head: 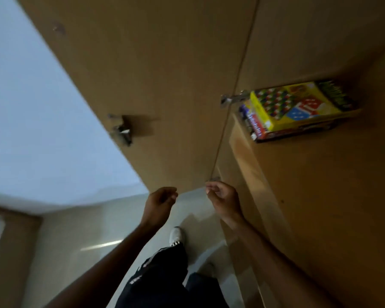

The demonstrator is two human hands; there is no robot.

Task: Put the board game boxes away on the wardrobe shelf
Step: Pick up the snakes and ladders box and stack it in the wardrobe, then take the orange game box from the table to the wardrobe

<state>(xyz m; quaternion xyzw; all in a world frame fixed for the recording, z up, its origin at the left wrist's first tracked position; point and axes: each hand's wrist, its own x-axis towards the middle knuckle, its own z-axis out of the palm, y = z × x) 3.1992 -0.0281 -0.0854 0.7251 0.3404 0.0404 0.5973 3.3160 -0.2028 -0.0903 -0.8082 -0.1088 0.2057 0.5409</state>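
Wooden wardrobe shelf [320, 185] | stacked board game boxes [298, 110] | tiled floor [76, 241]

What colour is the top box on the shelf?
Yellow, with a multicoloured checkered panel and red and blue dice on the top box; seen in the head view.

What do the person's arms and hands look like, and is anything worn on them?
Both forearms are bare: no sleeve reaches into view. The left hand and the right hand wear no glove, and I see no watch, bracelet or ring, though the picture is dim and blurred. Lower down, the person wears dark trousers with white markings and a white shoe.
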